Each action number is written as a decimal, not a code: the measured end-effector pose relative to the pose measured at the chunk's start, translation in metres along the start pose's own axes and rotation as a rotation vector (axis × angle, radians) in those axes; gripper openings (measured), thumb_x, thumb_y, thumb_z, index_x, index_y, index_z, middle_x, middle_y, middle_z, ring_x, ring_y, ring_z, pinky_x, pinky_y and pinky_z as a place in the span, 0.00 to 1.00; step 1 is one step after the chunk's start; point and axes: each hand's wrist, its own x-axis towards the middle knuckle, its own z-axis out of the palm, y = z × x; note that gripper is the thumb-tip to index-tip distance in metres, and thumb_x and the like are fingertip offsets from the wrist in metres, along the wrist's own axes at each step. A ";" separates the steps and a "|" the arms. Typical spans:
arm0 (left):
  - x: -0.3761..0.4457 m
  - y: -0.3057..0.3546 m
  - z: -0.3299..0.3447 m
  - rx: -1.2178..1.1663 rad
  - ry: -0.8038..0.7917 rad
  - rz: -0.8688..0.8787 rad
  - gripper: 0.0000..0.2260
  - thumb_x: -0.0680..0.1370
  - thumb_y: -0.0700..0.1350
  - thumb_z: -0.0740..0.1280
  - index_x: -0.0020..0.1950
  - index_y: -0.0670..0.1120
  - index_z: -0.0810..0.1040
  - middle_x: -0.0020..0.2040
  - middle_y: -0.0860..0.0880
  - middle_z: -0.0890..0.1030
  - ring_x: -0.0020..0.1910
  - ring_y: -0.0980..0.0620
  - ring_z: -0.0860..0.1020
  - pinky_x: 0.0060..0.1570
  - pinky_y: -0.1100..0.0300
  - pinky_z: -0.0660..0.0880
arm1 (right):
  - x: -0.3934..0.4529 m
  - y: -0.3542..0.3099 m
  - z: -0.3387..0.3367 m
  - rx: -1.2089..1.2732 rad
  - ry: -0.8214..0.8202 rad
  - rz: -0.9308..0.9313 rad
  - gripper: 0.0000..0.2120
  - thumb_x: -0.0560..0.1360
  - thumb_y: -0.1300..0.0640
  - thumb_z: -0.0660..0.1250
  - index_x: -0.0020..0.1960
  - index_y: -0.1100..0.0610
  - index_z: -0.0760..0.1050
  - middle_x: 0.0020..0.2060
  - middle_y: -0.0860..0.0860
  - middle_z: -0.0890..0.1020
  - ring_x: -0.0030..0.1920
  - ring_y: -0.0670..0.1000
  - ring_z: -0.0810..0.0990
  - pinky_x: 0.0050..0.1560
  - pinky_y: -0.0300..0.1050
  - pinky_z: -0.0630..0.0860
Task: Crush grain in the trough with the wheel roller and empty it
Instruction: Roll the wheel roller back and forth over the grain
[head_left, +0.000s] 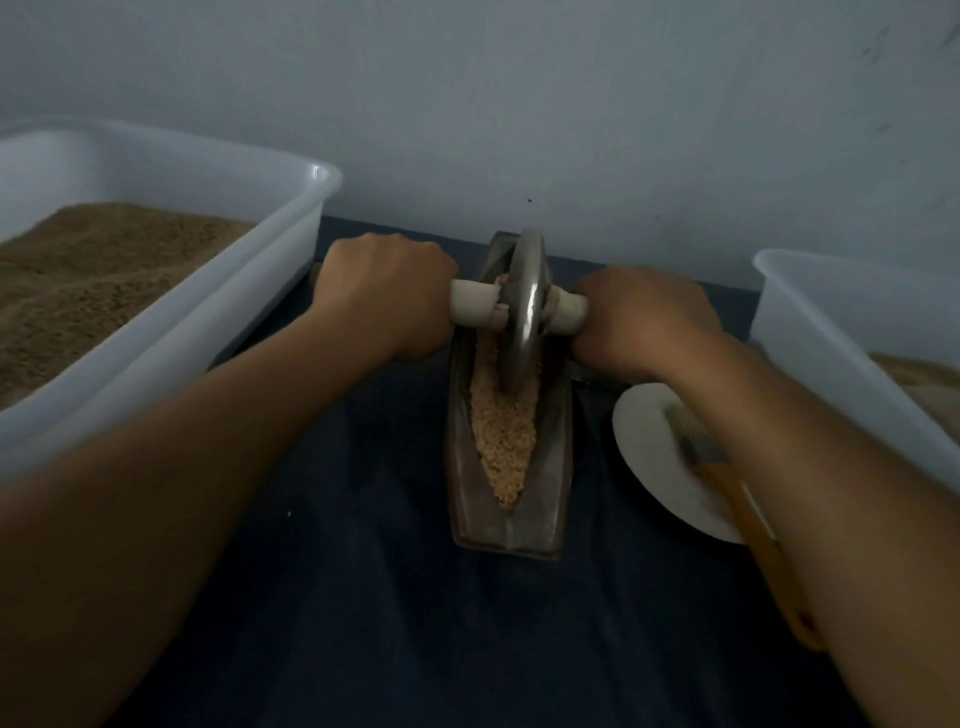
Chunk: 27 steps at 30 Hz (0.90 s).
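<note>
Hands, left hand (382, 293) and right hand (644, 317), clench the wheel roller (524, 306) handles; between them grain (504, 431) fills the trough (462, 441), seemingly crushed.

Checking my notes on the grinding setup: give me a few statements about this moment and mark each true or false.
1. Both hands, left hand and right hand, grip the wheel roller by its handles. True.
2. The trough is empty. False: grain lies in it.
3. The wheel stands at the trough's near end. False: it is toward the far end, by the wall.
4. A brush lies across the white plate. True.
5. The left tub holds brown meal. True.
</note>
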 end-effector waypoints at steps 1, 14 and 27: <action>0.004 -0.001 0.000 0.004 -0.005 0.009 0.09 0.73 0.54 0.68 0.52 0.56 0.79 0.41 0.51 0.76 0.38 0.46 0.74 0.36 0.53 0.68 | 0.006 0.002 0.000 0.016 -0.042 0.008 0.10 0.65 0.41 0.69 0.41 0.46 0.77 0.36 0.46 0.78 0.34 0.49 0.74 0.31 0.40 0.64; 0.010 -0.002 0.002 0.017 0.033 0.028 0.07 0.72 0.55 0.68 0.49 0.57 0.76 0.40 0.51 0.74 0.38 0.46 0.72 0.36 0.53 0.67 | 0.011 0.003 0.001 0.061 -0.112 0.030 0.10 0.66 0.42 0.69 0.40 0.48 0.78 0.36 0.47 0.79 0.33 0.49 0.77 0.31 0.41 0.70; -0.038 0.001 -0.001 0.011 0.136 0.047 0.11 0.72 0.57 0.70 0.49 0.57 0.71 0.37 0.54 0.70 0.37 0.50 0.71 0.36 0.54 0.69 | -0.067 -0.024 0.011 -0.010 0.428 0.073 0.08 0.71 0.53 0.72 0.45 0.49 0.73 0.25 0.44 0.64 0.25 0.50 0.61 0.30 0.43 0.50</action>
